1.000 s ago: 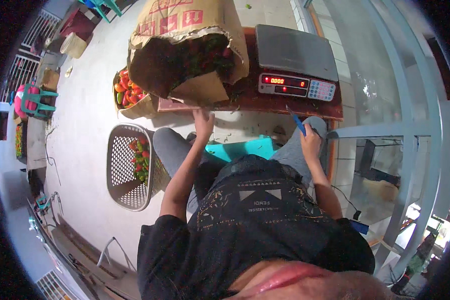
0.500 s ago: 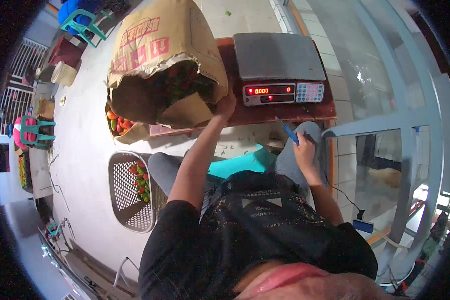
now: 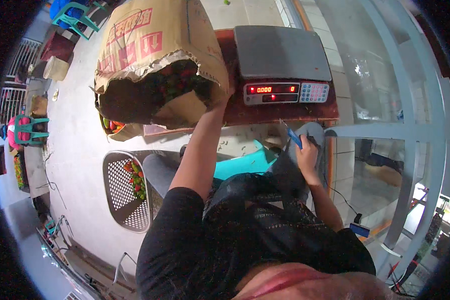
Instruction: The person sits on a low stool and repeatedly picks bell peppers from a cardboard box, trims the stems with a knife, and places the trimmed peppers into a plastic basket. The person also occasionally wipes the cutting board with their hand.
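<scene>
A large brown cardboard box (image 3: 150, 55) with a torn, open mouth tilts toward me. Dark red and green peppers (image 3: 182, 82) show in the shade inside it. My left hand (image 3: 228, 96) reaches to the box's right side by the mouth; the fingers are hidden behind the cardboard. Over my right thigh, my right hand (image 3: 307, 152) is closed around a blue utility knife (image 3: 294, 137), its blade out and pointing up toward the table's front edge. The knife touches nothing else that I can see.
A digital scale (image 3: 282, 55) stands on the dark red table (image 3: 285, 114), right of the box. More peppers (image 3: 116, 126) sit in a bag below the box. On the floor at left is a grey perforated basket (image 3: 119, 195) with peppers. A grey metal frame (image 3: 380, 131) stands at right.
The box mouth has shifted slightly left and nearer. My left hand has slid further behind its right side. My right hand still grips the utility knife, and the whole view has moved a little.
</scene>
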`<state>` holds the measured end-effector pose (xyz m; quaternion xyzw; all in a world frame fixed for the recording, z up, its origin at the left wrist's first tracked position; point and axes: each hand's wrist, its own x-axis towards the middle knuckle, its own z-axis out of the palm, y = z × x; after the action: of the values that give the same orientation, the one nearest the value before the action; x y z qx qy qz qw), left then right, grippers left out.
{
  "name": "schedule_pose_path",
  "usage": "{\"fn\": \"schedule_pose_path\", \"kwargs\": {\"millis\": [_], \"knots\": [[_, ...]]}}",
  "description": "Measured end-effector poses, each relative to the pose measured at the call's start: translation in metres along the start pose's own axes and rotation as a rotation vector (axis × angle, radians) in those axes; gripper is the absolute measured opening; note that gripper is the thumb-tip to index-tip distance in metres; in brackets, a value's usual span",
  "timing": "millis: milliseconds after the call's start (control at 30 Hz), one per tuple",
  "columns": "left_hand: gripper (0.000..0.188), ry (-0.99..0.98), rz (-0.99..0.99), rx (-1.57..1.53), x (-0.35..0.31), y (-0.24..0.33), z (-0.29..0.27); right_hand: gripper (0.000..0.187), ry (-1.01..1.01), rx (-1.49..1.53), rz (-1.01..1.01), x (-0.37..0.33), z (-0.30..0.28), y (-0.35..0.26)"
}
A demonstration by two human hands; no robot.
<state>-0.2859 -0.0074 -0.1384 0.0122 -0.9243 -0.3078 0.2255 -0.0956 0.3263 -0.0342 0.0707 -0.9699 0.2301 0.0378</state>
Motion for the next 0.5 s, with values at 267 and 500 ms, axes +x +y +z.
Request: {"fn": "schedule_pose_path", "kwargs": {"millis": [267,500], "knots": [[0.04,-0.564,-0.113,0.027,-0.062,0.036,-0.042,0.025,0.052,-0.037,-0.053,-0.001,0.004,0.004],[0.039,-0.308,-0.25,0.027,-0.083,0.013,-0.013,0.019,0.024,0.057,-0.038,0.002,-0.004,-0.002]]}}
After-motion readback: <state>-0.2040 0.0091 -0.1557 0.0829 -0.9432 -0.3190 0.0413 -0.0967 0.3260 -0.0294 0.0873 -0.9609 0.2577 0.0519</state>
